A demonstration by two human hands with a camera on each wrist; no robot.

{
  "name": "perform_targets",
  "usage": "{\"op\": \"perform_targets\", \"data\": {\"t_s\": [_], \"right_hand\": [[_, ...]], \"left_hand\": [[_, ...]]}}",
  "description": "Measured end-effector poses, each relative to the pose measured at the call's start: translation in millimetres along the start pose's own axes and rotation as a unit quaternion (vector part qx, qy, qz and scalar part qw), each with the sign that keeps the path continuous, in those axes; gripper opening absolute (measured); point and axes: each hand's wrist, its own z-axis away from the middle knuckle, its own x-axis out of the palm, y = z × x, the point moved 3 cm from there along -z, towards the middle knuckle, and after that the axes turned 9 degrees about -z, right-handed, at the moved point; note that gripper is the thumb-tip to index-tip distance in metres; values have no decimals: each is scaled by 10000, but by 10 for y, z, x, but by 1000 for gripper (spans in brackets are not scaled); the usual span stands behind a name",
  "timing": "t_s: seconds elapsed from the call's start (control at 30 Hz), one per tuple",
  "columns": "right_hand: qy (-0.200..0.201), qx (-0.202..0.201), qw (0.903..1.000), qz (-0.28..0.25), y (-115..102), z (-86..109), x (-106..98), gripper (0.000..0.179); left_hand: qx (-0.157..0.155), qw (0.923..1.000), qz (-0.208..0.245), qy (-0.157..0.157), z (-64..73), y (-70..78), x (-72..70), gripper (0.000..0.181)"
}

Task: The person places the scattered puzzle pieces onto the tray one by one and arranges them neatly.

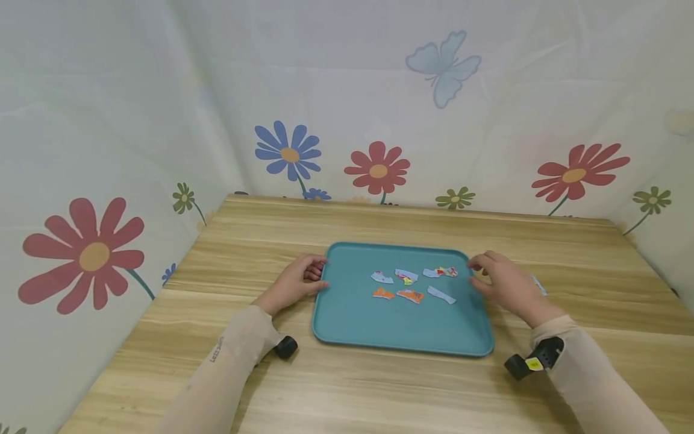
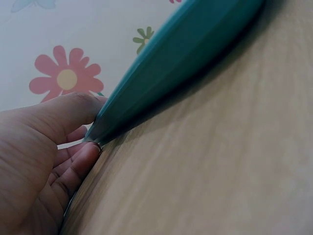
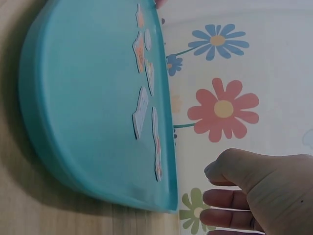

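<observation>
Behind everything hangs a creased fabric backdrop [image 1: 347,78] printed with daisies and a butterfly. Below it spreads my wood-grain counter [image 1: 368,386], with pale streaked boards. On it lies a teal serving tray [image 1: 363,325], a smooth, shallow rectangle with rounded corners. The left wrist view shows only its sloping outer wall; the right wrist view looks across its floor, with a fingertip just showing at the far rim. My left hand [image 1: 295,282] pinches the left rim between thumb and fingers. My right hand [image 1: 501,283] is spread loosely at the right rim; the head view seems to set its fingertips against the edge, but the right wrist view shows a gap. Six jagged picture pieces [image 1: 410,296] lie in two rows on the tray: bluish-white, orange, some splashed red and yellow. Only the right wrist view reveals their thin, card-like edges.
</observation>
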Motion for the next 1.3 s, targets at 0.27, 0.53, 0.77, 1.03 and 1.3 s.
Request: {"op": "perform_targets", "data": {"t_s": [0.27, 0.53, 0.77, 1.03, 1.3], "right_hand": [[-17, 170, 9998, -56, 150, 27, -95, 29], [-74, 224, 9996, 138, 362, 65, -183, 31], [-277, 361, 9988, 204, 505, 57, -241, 34], [-603, 544, 9959, 407, 653, -10, -266, 39], [-739, 519, 9950, 434, 721, -52, -259, 45]], "left_hand": [[-18, 10000, -22, -7, 2, -1, -1, 53], [66, 10000, -4, 15, -4, 0, -4, 53], [123, 9999, -22, 24, -10, -33, 16, 53], [122, 9999, 42, 53, -12, -50, 23, 53], [116, 9999, 69, 39, -23, -73, 35, 53]]}}
